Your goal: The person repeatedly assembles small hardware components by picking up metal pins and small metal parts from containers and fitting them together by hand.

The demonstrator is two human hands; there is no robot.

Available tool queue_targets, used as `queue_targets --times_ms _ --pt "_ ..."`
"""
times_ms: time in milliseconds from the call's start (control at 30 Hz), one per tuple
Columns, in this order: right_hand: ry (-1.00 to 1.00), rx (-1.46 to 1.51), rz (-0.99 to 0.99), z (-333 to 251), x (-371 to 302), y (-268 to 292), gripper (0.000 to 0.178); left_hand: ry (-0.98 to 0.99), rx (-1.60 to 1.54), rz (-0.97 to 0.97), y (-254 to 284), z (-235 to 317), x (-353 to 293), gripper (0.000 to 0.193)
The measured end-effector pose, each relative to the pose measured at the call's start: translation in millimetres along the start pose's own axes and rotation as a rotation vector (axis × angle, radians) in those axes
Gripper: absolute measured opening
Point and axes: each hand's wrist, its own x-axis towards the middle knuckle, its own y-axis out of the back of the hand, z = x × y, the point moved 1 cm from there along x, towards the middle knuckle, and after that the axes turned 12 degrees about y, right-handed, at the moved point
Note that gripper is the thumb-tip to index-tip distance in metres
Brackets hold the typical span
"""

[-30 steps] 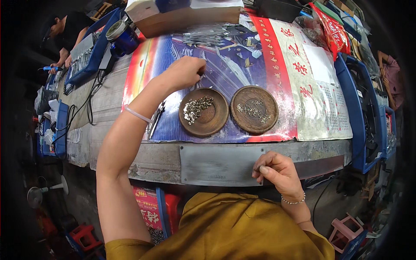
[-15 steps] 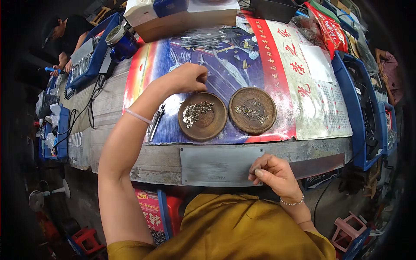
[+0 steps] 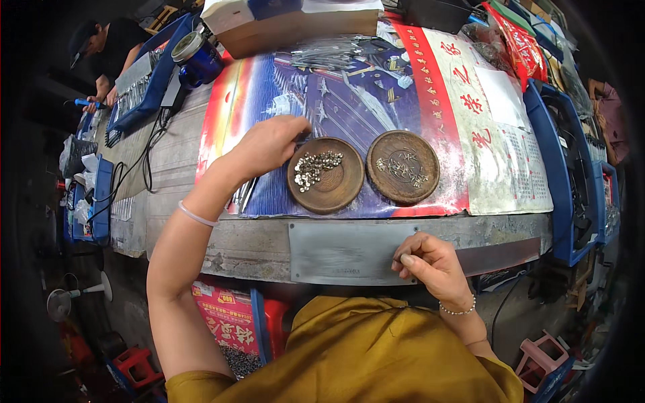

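Observation:
My left hand [image 3: 270, 146] hovers over the poster just beyond the left edge of a round wooden dish [image 3: 339, 191]. Its fingers are curled together, and whatever they may hold is hidden. Small round metal pieces [image 3: 314, 168] lie heaped in that dish. Beside it, a second wooden dish [image 3: 386, 191] contains small thin metal pins [image 3: 403, 168]. At the table's front edge my right hand [image 3: 433, 265] is closed, thumb against fingers, over the right end of a grey metal plate [image 3: 342, 252]. I cannot make out anything in its grip. Slim metal pieces [image 3: 247, 195] lie under my left wrist.
A poster [image 3: 443, 181] covers the tabletop, with a pile of slim metal parts [image 3: 329, 54] at its back. A cardboard box [image 3: 302, 33] stands behind. Blue bins [image 3: 568, 228] flank the right side; a blue mug [image 3: 200, 64] and black cable [image 3: 149, 144] are left. Another person [image 3: 111, 50] works far left.
My left hand has moved left and toward me, from beyond the left dish to its left side. My right hand stays nearly in place, closed. The whole view has shifted slightly.

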Motion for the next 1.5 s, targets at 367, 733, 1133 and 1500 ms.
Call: queue_targets --times_ms 367,733,1133,1500 --pt "0.051 -0.002 -0.044 -3 -3 -14 0.014 0.144 0.148 0.010 34 -4 -16 0.032" --pt "0.199 0.329 -0.037 -13 18 -51 0.038 0.074 -0.441 0.234 13 136 -116 0.044" --pt "0.399 -0.410 -0.228 -21 12 -45 0.012 0.306 -0.991 0.165 -59 190 -141 0.040" --pt "0.447 -1.336 -0.084 -51 86 37 0.023 0.581 -1.718 0.038 -73 191 -154 0.025"
